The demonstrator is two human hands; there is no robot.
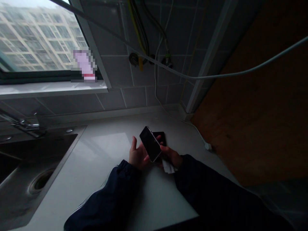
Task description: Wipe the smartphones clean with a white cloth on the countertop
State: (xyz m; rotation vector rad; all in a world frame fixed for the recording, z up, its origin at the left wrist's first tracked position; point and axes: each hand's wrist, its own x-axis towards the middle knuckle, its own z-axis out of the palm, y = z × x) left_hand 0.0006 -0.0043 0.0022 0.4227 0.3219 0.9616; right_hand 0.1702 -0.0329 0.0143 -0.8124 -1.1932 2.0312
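Observation:
A smartphone (150,143) with a dark screen is tilted above the white countertop, its lower right corner pinched in my right hand (172,154). A crumpled white tissue or cloth (168,166) hangs from under that same hand. Behind the phone lies my left hand (137,155), palm up, with the thumb stretched away and fingertips showing past the phone's far edge. Whether the left palm bears any of the phone's weight is hidden. Just beyond the hands, a flat black object (161,134) rests on the counter, partly covered by the phone and fingers.
To the left is a steel sink (79,134) with a faucet (26,125). A window sill (53,89) runs above it, with a blurred pinkish item (84,64). A white cable (216,77) crosses in front; a white plug (207,146) lies near the brown wooden panel (260,106).

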